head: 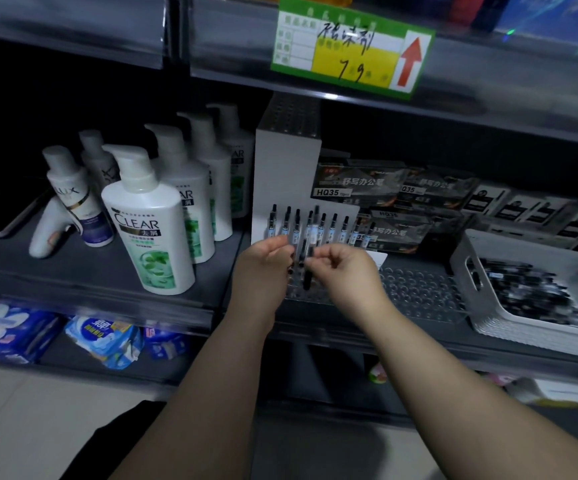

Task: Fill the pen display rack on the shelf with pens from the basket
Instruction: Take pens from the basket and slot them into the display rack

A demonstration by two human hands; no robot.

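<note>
A clear plastic pen rack (415,292) with rows of round holes lies on the middle shelf. Several pens (332,228) stand upright in its back row. Both hands hover over the rack's left part. My left hand (263,259) has its fingers curled round a bunch of dark pens. My right hand (344,268) pinches one pen (310,268) held upright beside that bunch, its dark lower end just above the holes. A white basket (471,247) at the right holds a heap of black pens (529,289).
White shampoo pump bottles (149,216) crowd the shelf left of the rack. A white perforated stand (285,168) rises behind the pens, and boxed pen packs (377,188) lie behind the rack. A green and yellow price tag (349,46) hangs on the shelf edge above.
</note>
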